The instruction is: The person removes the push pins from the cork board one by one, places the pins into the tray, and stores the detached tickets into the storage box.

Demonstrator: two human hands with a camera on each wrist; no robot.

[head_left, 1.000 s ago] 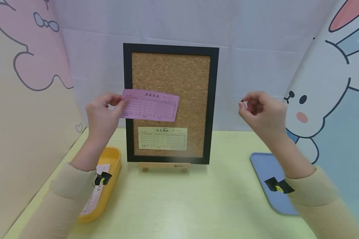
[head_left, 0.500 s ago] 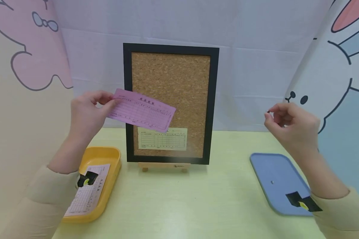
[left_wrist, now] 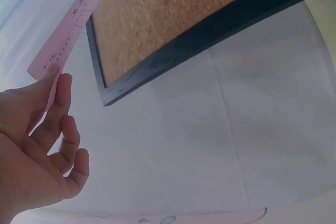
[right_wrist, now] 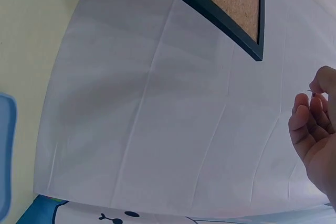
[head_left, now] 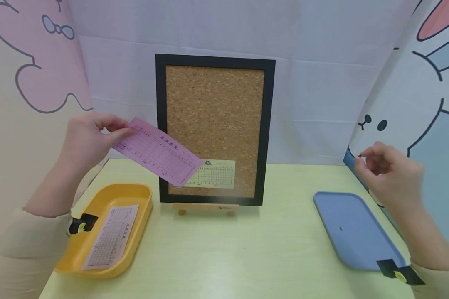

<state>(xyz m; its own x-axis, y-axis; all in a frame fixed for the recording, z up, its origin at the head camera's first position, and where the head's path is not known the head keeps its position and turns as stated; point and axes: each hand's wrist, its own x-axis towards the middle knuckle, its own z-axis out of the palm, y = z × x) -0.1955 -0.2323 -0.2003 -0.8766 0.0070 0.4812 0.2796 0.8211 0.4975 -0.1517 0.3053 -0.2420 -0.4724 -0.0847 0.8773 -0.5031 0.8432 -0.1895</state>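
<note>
My left hand (head_left: 91, 141) pinches a pink receipt slip (head_left: 159, 151) by its left end, between thumb and fingers. The slip hangs tilted, its right end lower, overlapping the corkboard (head_left: 215, 112) in the head view. On the board's lower part a pale yellow receipt slip (head_left: 217, 174) is held by a thumbtack (head_left: 208, 162); the pink slip hides its left side. My right hand (head_left: 391, 174) is off to the right, thumb and index finger pinching a tiny thumbtack (right_wrist: 313, 93), its thin point showing in the right wrist view.
A yellow tray (head_left: 144, 207) at left holds a printed white slip (head_left: 112, 236). At right lies a blue tray (head_left: 359, 232) with one small tack (head_left: 341, 228) in it. The black-framed board stands on a small wooden easel (head_left: 205, 206) before a white cloth (head_left: 314, 83).
Both hands have moved apart and away from the board, the left to the left and the right to the right and down. The pink slip has tilted, its right end dropping over the yellow slip.
</note>
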